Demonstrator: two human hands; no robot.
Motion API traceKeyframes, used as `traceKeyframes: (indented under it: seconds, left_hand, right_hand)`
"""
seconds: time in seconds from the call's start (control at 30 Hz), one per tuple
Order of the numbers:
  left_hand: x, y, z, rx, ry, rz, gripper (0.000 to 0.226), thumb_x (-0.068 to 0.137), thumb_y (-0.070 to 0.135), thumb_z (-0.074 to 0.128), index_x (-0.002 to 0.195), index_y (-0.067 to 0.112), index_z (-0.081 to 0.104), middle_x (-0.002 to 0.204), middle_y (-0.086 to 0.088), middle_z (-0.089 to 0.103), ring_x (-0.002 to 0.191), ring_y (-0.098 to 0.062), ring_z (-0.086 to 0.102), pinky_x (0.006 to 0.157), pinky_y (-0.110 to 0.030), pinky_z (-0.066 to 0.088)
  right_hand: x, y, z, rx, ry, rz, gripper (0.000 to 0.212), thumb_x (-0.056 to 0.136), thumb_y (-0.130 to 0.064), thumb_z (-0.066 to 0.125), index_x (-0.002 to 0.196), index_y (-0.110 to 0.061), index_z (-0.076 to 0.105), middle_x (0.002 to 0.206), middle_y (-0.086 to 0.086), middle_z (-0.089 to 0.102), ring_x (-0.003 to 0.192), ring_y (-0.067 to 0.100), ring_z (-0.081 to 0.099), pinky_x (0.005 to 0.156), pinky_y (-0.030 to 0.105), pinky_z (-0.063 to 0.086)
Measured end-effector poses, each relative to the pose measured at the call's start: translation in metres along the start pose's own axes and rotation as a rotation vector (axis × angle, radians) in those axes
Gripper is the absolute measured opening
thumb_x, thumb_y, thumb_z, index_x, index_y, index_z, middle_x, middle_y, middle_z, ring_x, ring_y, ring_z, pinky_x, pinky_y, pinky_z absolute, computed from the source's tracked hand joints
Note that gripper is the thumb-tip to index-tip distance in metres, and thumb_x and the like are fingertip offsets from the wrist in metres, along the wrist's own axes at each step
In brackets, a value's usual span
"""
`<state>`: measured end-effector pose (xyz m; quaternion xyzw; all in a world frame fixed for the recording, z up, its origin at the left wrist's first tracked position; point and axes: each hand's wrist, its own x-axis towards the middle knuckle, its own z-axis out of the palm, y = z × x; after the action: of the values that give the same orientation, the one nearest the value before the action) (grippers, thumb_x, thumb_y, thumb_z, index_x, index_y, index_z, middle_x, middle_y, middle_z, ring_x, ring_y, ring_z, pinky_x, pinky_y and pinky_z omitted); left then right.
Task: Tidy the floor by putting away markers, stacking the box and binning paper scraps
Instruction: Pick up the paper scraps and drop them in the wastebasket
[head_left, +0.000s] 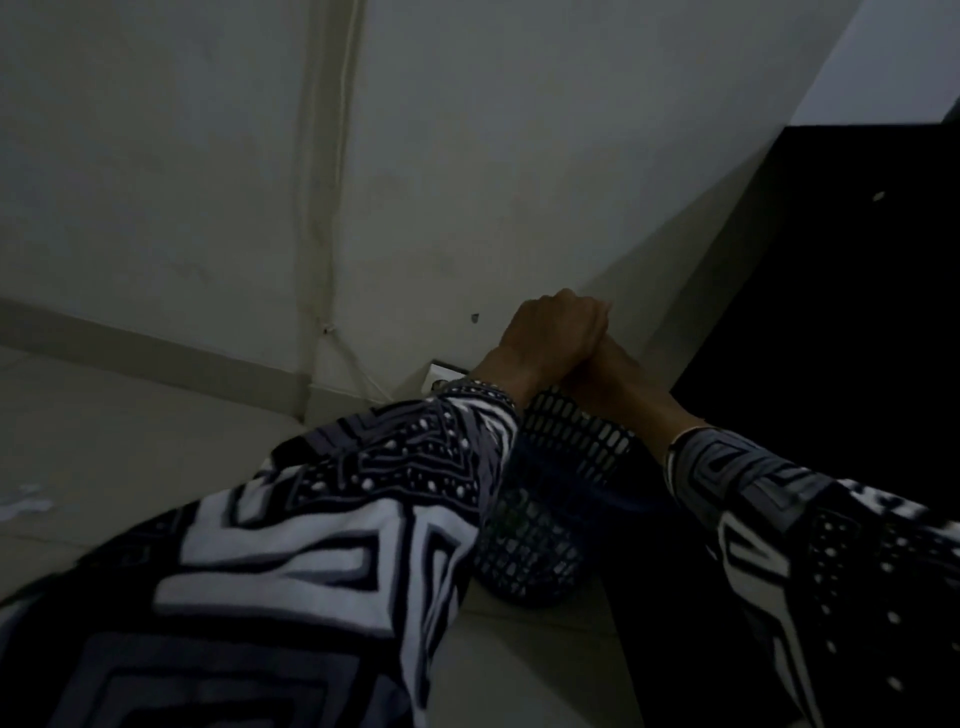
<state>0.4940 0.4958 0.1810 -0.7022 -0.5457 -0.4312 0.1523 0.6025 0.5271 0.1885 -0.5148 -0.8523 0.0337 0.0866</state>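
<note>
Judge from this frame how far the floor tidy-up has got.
Done: cannot tell; no markers or box show. In hand: left hand and right hand meet above the dark mesh bin, apparently the scrap-binning step; no paper is visible in them. Left: pale bits lie on the floor, possibly scraps.

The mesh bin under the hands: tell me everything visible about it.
The bin is a dark, roundish basket with lattice walls, plastic by the look. It stands upright on the pale floor in the corner, between the wall and a black cabinet. The patterned sleeves cover parts of it. Both hands, left hand and right hand, meet just over its rim; contact is unclear. Its contents are too dark to see.
</note>
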Motion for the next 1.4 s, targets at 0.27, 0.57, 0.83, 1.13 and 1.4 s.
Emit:
traceKeyframes:
  seconds: [0.27,0.57,0.83,1.13,1.4]
  left_hand:
    - [-0.016,-0.017,0.024,0.105,-0.212,0.089,0.02,0.104,0.015,0.042,0.087,0.01,0.052,0.082,-0.018,0.059,0.07,-0.032,0.057,0.055,-0.035,0.035]
    - [-0.015,-0.012,0.056,0.177,-0.366,-0.027,0.017,0.102,0.015,0.047,0.112,0.005,0.056,0.104,-0.019,0.06,0.09,-0.033,0.059,0.063,-0.032,0.031]
    - [-0.017,0.006,0.074,0.13,-0.422,-0.111,0.016,0.101,0.011,0.049,0.112,0.004,0.059,0.107,-0.017,0.064,0.093,-0.032,0.064,0.065,-0.038,0.044]
    - [-0.019,0.017,0.088,0.032,-0.548,-0.165,0.039,0.108,0.03,0.036,0.142,0.011,0.043,0.134,-0.014,0.055,0.107,-0.032,0.059,0.077,-0.041,0.05]
    - [-0.014,0.023,0.092,0.07,-0.639,-0.219,0.042,0.107,0.04,0.033,0.125,0.011,0.057,0.124,-0.013,0.061,0.099,-0.029,0.06,0.083,-0.04,0.05]
  right_hand:
    - [-0.003,0.059,0.019,0.058,0.02,0.067,0.05,0.1,-0.018,0.051,0.053,-0.016,0.037,0.056,-0.001,0.043,0.05,0.013,0.041,0.046,0.024,0.027]
    - [0.034,0.079,0.047,-0.005,-0.171,0.093,0.02,0.099,-0.029,0.058,0.097,-0.012,0.068,0.088,0.011,0.069,0.069,0.024,0.063,0.058,0.026,0.053]
    - [0.032,0.096,0.045,-0.16,-0.248,0.011,0.035,0.093,-0.018,0.07,0.126,-0.008,0.064,0.126,0.014,0.065,0.105,0.03,0.065,0.088,0.04,0.056]
    - [0.017,0.141,0.029,-0.092,-0.1,0.02,0.052,0.098,-0.049,0.047,0.065,-0.01,0.057,0.075,0.011,0.065,0.069,0.03,0.064,0.062,0.036,0.053]
    - [0.016,0.142,0.025,-0.076,-0.074,-0.015,0.057,0.099,-0.057,0.042,0.058,-0.018,0.048,0.064,0.003,0.054,0.063,0.027,0.059,0.056,0.032,0.045]
